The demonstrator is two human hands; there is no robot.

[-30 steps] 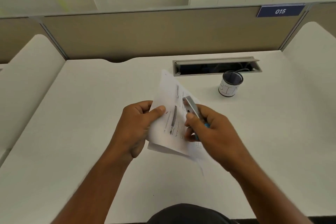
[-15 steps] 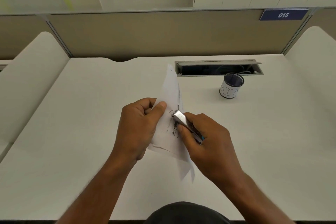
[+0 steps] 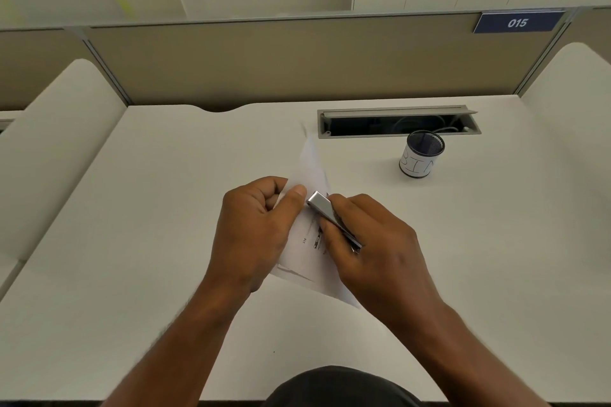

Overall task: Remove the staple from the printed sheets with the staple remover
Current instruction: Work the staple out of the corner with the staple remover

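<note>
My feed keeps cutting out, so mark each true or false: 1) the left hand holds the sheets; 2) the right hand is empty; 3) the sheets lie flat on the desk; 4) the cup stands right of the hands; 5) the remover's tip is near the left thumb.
1) True: the left hand pinches the sheets.
2) False: the right hand grips the remover.
3) False: they are held up off the desk.
4) True: the cup stands farther back, to the right.
5) True.

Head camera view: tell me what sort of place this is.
Probably a shared office or study hall cubicle: a white desk with tan divider panels, a numbered sign reading 015, and a cable tray recessed in the desktop.
</note>
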